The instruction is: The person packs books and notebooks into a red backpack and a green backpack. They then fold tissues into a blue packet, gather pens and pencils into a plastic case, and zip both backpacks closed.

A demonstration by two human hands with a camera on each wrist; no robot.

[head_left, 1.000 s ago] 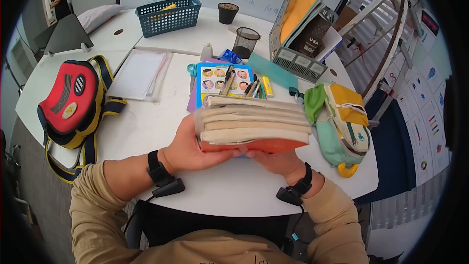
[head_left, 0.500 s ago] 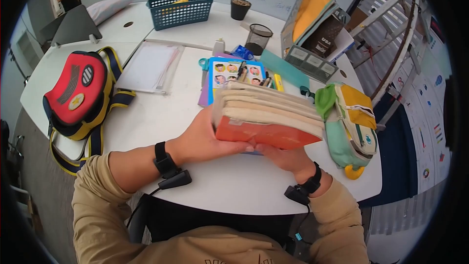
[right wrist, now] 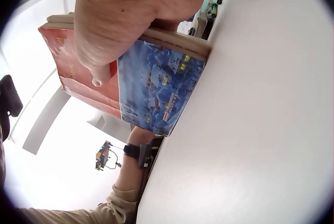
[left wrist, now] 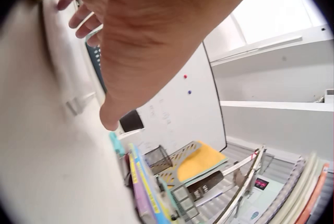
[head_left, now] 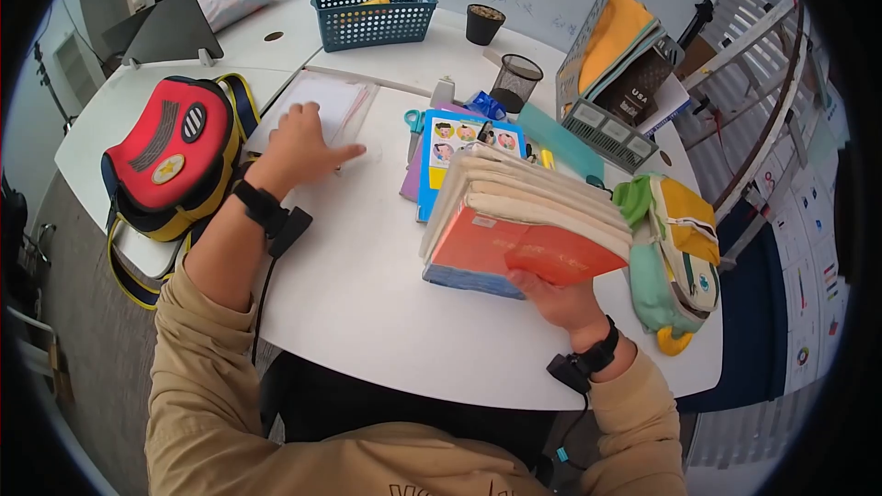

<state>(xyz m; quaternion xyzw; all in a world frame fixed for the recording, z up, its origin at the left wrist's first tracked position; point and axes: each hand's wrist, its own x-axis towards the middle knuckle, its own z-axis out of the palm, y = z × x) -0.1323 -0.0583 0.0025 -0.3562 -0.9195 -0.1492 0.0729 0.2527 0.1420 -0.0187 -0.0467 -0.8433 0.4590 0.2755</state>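
Note:
My right hand (head_left: 568, 301) grips a stack of several worn books (head_left: 537, 246) with its thumb across the red cover. The stack stands on edge, slightly tilted, close over the table. In the right wrist view, the thumb lies on the red part of the cover (right wrist: 88, 88), beside a blue picture cover (right wrist: 159, 86). My left hand (head_left: 301, 149) is off the books, fingers spread, holding nothing. It overlaps the near part of a clear folder of white papers (head_left: 333, 92). In the left wrist view, that hand (left wrist: 141, 41) hangs over the white tabletop with its thumb apart.
A red backpack (head_left: 152, 142) lies left; a green-yellow backpack (head_left: 675, 257) lies right. Behind the books are a blue picture booklet (head_left: 432, 152), scissors (head_left: 414, 119) and a mesh pen cup (head_left: 517, 83). Farther back stand a teal basket (head_left: 377, 28), a potted plant (head_left: 484, 26) and a file holder (head_left: 606, 129).
My left hand has let go of the books and moved left towards the folder, fingers spreading. The right hand keeps the stack, now lower and tilted so the red and blue covers show.

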